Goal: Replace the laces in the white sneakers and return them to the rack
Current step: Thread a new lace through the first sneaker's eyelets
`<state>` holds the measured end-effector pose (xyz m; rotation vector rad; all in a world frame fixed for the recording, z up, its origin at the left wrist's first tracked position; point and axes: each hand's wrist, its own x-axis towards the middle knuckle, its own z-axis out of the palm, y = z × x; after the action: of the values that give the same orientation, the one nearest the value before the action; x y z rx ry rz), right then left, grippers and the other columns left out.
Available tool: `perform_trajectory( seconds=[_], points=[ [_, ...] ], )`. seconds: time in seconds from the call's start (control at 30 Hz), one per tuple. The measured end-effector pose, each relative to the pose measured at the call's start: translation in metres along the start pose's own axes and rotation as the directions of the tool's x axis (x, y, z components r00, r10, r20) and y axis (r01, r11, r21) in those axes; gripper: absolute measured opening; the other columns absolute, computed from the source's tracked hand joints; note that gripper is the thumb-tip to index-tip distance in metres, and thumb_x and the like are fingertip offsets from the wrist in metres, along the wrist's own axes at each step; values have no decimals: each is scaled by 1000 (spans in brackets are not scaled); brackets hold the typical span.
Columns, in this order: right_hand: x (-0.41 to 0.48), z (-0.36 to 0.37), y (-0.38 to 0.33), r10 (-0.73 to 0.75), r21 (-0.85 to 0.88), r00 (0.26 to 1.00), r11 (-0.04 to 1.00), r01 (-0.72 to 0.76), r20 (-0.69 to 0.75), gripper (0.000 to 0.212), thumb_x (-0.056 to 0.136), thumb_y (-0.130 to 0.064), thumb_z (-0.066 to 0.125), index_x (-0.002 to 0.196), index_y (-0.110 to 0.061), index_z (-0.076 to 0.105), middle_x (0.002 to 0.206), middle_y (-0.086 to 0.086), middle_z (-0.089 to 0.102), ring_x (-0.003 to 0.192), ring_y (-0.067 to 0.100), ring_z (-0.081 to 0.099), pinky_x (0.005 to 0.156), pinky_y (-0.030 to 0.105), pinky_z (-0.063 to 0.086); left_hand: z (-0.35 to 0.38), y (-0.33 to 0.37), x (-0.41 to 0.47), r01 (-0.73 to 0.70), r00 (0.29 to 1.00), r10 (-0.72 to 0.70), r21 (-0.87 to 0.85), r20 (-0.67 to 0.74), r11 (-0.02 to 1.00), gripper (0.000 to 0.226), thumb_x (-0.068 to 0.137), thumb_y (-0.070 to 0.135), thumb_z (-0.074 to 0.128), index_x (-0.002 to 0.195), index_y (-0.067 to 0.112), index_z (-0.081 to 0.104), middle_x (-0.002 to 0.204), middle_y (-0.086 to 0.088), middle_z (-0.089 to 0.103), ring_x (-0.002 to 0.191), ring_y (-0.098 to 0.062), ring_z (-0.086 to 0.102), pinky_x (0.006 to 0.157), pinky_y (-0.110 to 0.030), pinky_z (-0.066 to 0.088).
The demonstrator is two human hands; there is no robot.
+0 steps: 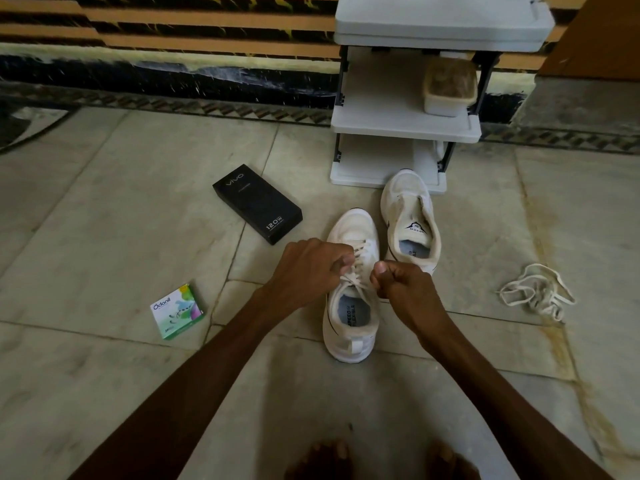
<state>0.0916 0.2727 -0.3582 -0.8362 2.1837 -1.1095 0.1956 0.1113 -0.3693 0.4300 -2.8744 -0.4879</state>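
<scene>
Two hands are closed over the near sneaker [349, 327]. Its lace [358, 268] is pinched by the left hand [308, 268] on one side and, as far as can be seen, by the right hand [401, 285] on the other. This sneaker is stood on the tiled floor [104, 209], toe pointed away. Just beyond it, the second sneaker [412, 220] is seen unlaced at the foot of the white rack [405, 123]. A loose lace [536, 292] is heaped to the right. A black box [258, 202] and a green box [178, 311] are seen to the left.
</scene>
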Motion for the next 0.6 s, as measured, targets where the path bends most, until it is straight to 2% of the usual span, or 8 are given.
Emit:
perform_trajectory(
  seconds=[0.1,0.2,0.33,0.47,0.6],
  points=[
    [-2,3,4,-100,-191,995,977,97,-8,43,100,-39,43,57,-29,46,57,-9,53,58,7,54,58,25,41,8,-7,-2,-97,993,100,43,-57,994,20,87,36,58,71,23,60,64,3,63,52,-6,43,54,-18,32],
    [-4,5,6,-164,-290,986,945,152,-16,43,97,-48,38,57,-34,42,57,-11,51,56,5,51,55,22,35,7,-11,-1,-118,986,124,62,-113,991,26,86,42,51,69,25,61,61,7,62,49,-5,42,52,-17,32],
    [-7,3,4,-171,-333,985,930,156,-19,44,89,-60,26,59,-32,43,58,-10,51,54,3,49,51,20,33,5,-10,-2,-114,981,127,97,-143,989,32,85,47,43,67,26,60,57,8,60,48,-4,39,50,-18,29],
    [-9,2,5,-168,-319,985,937,144,-47,47,89,-58,26,63,-27,50,56,-9,50,53,2,49,50,18,31,7,-11,-2,-135,973,154,114,-175,984,27,85,42,51,67,25,59,56,8,58,47,-3,35,51,-12,21],
    [-8,3,9,-156,-395,987,910,125,-48,43,96,-53,31,63,-30,46,57,-11,48,53,1,46,50,16,27,9,-11,-2,-136,975,153,114,-158,984,31,89,44,46,66,25,57,54,7,56,44,-8,42,47,-19,32]
  ],
)
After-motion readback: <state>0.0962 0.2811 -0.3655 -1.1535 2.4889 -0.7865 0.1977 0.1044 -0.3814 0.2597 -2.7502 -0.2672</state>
